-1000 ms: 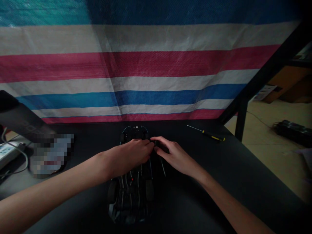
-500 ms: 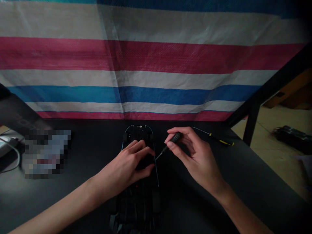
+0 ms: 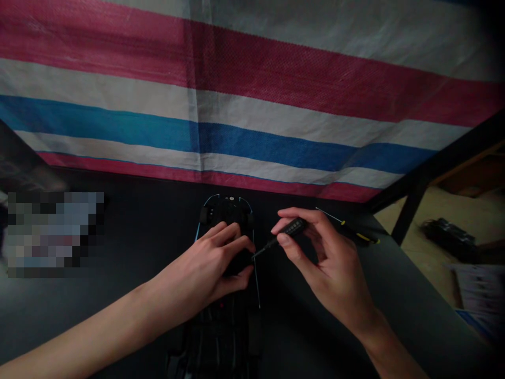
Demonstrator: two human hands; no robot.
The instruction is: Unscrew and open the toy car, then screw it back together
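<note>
A dark toy car [image 3: 221, 337] with thin blue edging lies underside up on the black table, its length pointing away from me. Across its middle, my left hand [image 3: 221, 258] grips it, with bent fingers and thumb at its right edge. My right hand [image 3: 331, 268] pinches the black handle of a screwdriver [image 3: 294, 227] between thumb and fingers. The shaft slants down to the left, and its tip meets the car's right edge close to my left fingertips. Whether it touches a screw there, I cannot tell.
A second screwdriver [image 3: 357, 232], black and yellow, lies on the table [image 3: 410, 279] beyond my right hand. At left is a blurred-out flat item [image 3: 59, 231]. A striped plastic sheet [image 3: 252, 105] hangs behind. Past the right edge, a dark object [image 3: 450, 239] rests on the floor.
The view has tilted and shifted. The screwdriver handle has dropped to a flatter slant as my right hand moved slightly right. My left hand keeps its grip on the toy car.
</note>
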